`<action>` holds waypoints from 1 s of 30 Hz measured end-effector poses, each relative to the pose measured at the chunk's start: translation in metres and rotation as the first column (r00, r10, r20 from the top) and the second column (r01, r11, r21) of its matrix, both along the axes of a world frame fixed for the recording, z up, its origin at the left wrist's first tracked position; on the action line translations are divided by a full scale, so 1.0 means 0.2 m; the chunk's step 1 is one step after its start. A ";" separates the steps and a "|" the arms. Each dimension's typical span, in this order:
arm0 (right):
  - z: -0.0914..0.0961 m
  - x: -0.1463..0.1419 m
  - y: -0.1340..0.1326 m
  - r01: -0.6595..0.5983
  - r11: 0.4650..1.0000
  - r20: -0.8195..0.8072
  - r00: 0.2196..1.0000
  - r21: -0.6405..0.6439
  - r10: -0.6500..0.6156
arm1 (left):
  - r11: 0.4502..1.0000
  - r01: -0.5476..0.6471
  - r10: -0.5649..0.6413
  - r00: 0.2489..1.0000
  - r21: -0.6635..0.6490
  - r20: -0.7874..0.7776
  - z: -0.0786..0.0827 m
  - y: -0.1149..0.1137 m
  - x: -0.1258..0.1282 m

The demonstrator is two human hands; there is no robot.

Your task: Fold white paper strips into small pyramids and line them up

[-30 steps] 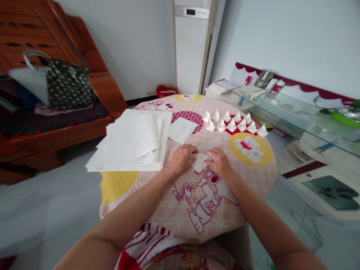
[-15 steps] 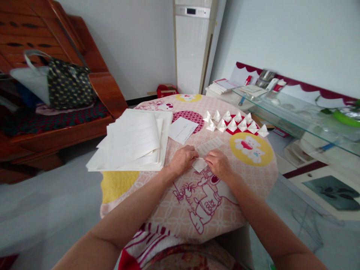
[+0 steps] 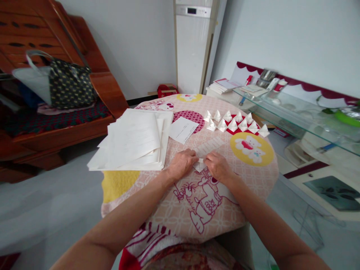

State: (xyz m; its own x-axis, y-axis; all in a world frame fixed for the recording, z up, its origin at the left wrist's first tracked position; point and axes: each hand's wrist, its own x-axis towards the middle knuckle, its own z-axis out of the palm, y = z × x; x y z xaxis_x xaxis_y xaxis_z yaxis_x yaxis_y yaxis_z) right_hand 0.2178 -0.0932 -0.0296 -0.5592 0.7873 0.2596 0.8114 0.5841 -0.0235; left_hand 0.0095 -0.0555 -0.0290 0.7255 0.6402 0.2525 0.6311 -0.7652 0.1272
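On the round table with a pink cartoon cloth (image 3: 157, 210), my left hand (image 3: 182, 164) and my right hand (image 3: 218, 167) meet over a small folded white paper piece (image 3: 199, 165). Both hands have their fingers pinched on its edges, and most of the piece is hidden between them. Just beyond the hands lies a thin strip of paper (image 3: 209, 146). A single white sheet (image 3: 182, 129) lies farther back.
A thick stack of white sheets (image 3: 132, 140) overhangs the table's left side. Several folded white paper shapes (image 3: 234, 123) stand in rows at the back right. A glass shelf unit (image 3: 303, 116) is to the right, a wooden bench with a bag (image 3: 63, 84) to the left.
My hands have drawn closer together over the paper piece, which has gone from a spread flat shape to a smaller folded one.
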 end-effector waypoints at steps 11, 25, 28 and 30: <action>-0.01 0.00 0.00 -0.013 0.999 -0.040 0.999 -0.029 0.011 | 1.000 -0.005 0.005 0.999 -0.011 -0.032 0.01 -0.04 -0.01; 0.00 0.06 0.02 0.117 0.993 -0.341 0.934 0.023 -0.103 | 0.999 -0.026 0.032 0.956 -0.024 0.292 -0.03 -0.01 -0.05; -0.01 0.05 0.02 0.095 0.994 -0.299 0.951 0.052 -0.075 | 1.000 -0.019 0.023 0.968 -0.020 0.249 -0.02 -0.01 -0.04; -0.01 0.05 0.01 0.083 0.995 -0.277 0.959 0.056 -0.065 | 0.999 -0.025 0.031 0.973 -0.029 0.228 -0.01 -0.01 -0.04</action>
State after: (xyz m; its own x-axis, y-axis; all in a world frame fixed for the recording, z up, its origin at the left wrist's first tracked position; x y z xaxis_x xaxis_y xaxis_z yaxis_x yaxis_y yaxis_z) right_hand 0.2271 -0.0904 -0.0317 -0.4002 0.7996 0.4478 0.8200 0.5306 -0.2145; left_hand 0.0012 -0.0582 -0.0315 0.6318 0.6683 0.3927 0.6044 -0.7419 0.2902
